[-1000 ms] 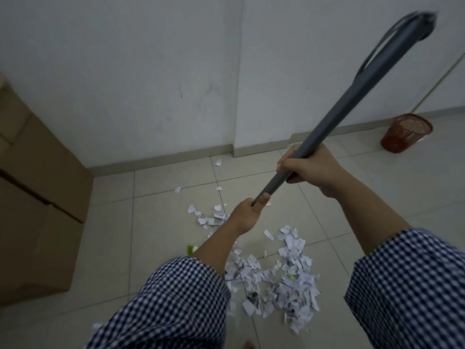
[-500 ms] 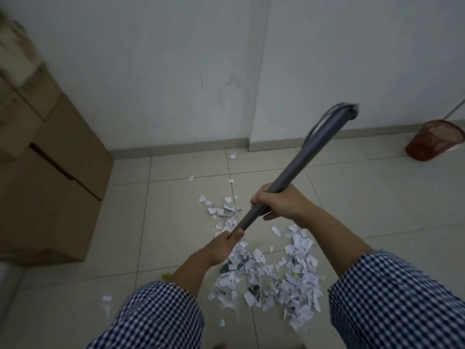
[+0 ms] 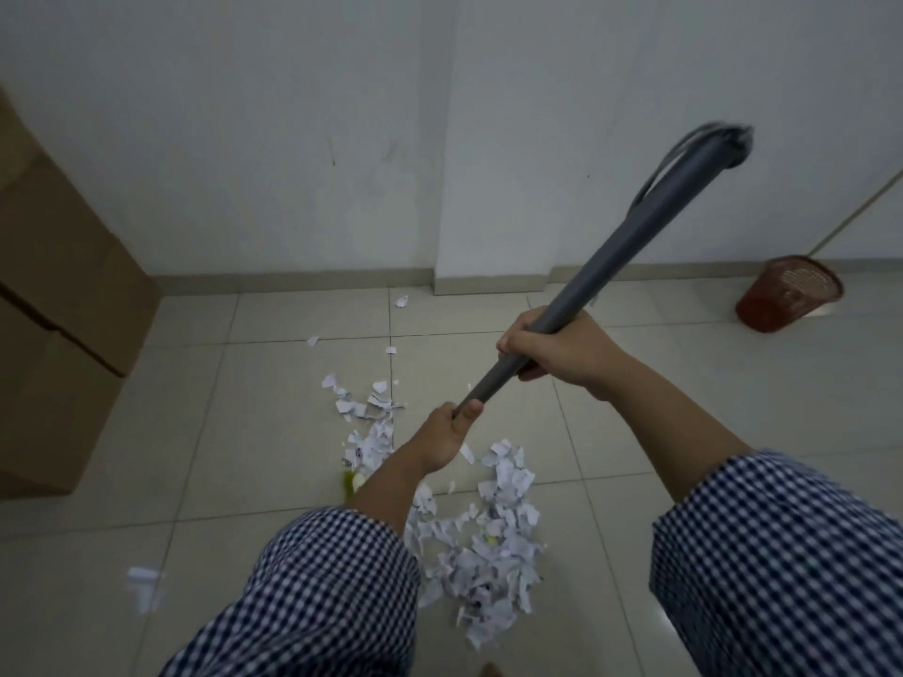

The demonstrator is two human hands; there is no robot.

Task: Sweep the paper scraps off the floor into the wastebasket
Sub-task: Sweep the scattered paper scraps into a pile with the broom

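A grey broom handle (image 3: 630,246) slants from the upper right down toward the floor. My right hand (image 3: 557,349) grips it higher up, my left hand (image 3: 447,432) grips it lower down. The broom head is hidden behind my left arm; only a bit of green (image 3: 349,483) shows beside it. White paper scraps (image 3: 493,539) lie heaped on the tiles below my hands, with a looser trail of scraps (image 3: 364,408) reaching toward the wall. A red mesh wastebasket (image 3: 789,298) stands by the wall at the far right, well apart from the heap.
Stacked cardboard boxes (image 3: 53,334) fill the left side. A white wall with a jutting corner (image 3: 488,280) runs behind the scraps. One stray scrap (image 3: 141,576) lies at the lower left. A thin pole (image 3: 855,212) leans by the wastebasket. Bare tiles separate heap and basket.
The handle's top swung down then back up and right. My hands drew back toward me and then forward again. The view shifted sideways; the scrap heap looks much the same.
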